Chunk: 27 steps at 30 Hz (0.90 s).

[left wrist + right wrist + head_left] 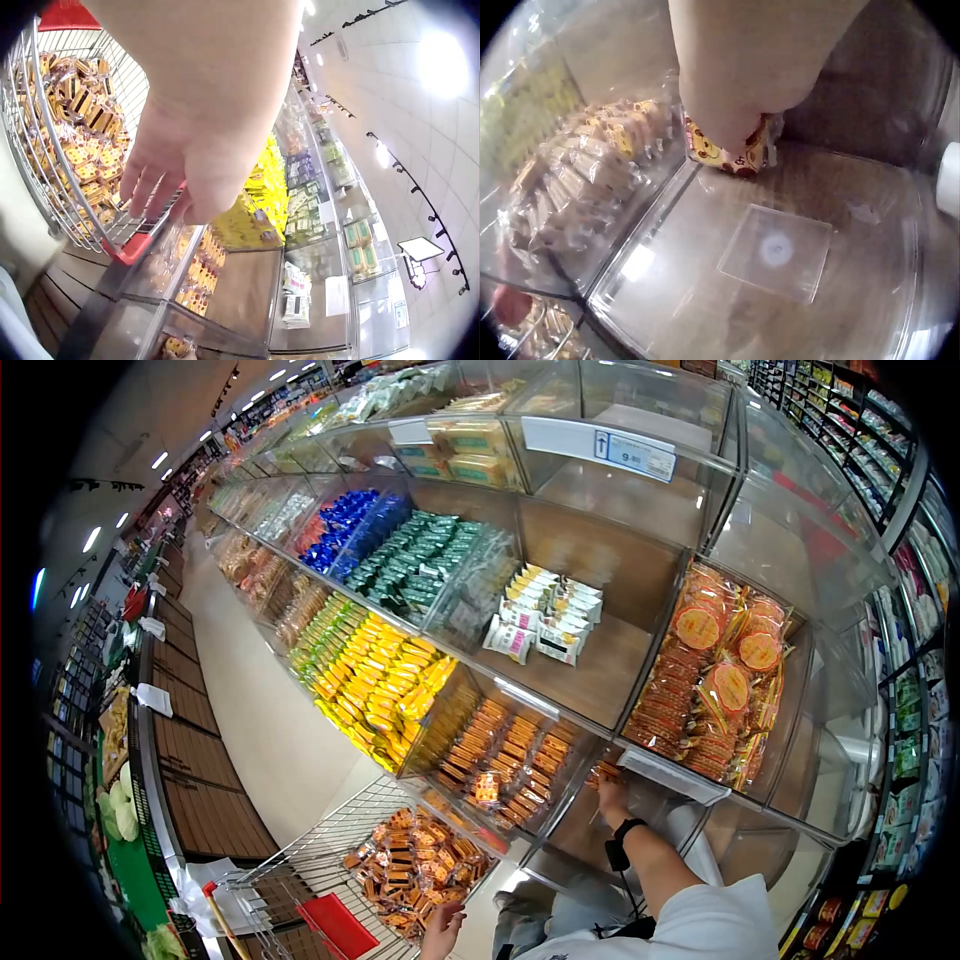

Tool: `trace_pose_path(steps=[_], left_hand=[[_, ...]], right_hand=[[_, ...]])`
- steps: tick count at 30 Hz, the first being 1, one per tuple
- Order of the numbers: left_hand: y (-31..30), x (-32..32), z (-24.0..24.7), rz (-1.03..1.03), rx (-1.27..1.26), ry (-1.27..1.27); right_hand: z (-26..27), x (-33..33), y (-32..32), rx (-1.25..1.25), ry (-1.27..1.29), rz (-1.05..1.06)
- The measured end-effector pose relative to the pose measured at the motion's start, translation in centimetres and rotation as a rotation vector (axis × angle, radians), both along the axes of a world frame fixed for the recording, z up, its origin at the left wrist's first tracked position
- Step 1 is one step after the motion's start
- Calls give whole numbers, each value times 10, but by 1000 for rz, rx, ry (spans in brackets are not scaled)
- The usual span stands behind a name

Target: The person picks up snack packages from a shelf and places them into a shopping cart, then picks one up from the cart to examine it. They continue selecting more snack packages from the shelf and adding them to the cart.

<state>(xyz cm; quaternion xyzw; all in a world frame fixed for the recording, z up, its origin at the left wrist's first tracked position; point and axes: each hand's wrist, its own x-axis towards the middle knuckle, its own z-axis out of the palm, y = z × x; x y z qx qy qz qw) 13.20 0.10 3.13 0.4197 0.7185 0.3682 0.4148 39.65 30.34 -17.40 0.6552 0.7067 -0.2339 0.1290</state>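
Observation:
My right hand reaches into a clear plastic bin and grips a small snack packet with a yellow and brown patterned wrapper. In the right wrist view, the packet is at the bin's far left corner, and the hand hides part of it. Beside the shopping cart my left hand hangs with loosely bent fingers and holds nothing. Many similar wrapped snacks are heaped in the cart. Rows of packets in clear wrap fill the bin just left of my right hand.
Clear dividers separate the bins. A square clear plastic plate lies on the bin's floor. Yellow packets, white packets and bagged orange-labelled snacks stand in nearby bins. Wooden produce stands line the aisle's left.

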Motion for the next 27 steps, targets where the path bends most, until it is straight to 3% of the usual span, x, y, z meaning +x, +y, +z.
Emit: trace_pose_path(steps=[1,3,4,5,9,12,13,14,15,16,18,19,22,27], left_hand=[[0,-2,8,52,-45,20],[-3,-14,9,-12,-50,138],[-6,-21,7,-47,-54,193],[-14,-40,-25,154,-329,-354],[-13,-83,-35,21,-408,-184],[-16,-121,-60,-155,-363,19],[-14,-133,-67,-196,-340,103],[-14,-145,-73,-231,-319,183],[-17,-157,-84,-207,-305,147],[-28,-173,-131,-199,-230,239],[-34,-194,-148,-172,-247,210],[-48,-208,-190,-135,-243,201],[-72,-228,-263,-30,-581,136],[-81,-229,-277,14,-614,-12]], right_hand=[[1,-1,-3,154,40,19],[51,-11,-5,15,459,-334],[38,-10,-5,59,145,-113],[29,-10,-6,119,-170,101],[66,-17,-21,100,-223,4],[93,-22,-51,267,-87,-84],[75,-13,-62,394,39,-61],[81,-17,-76,371,22,-72],[99,-23,-91,347,4,-77],[110,-31,-101,322,-15,-74],[105,-31,-125,359,123,-30],[119,-40,-141,308,125,-34],[134,-63,-170,218,72,31],[161,-110,-195,180,88,119]])
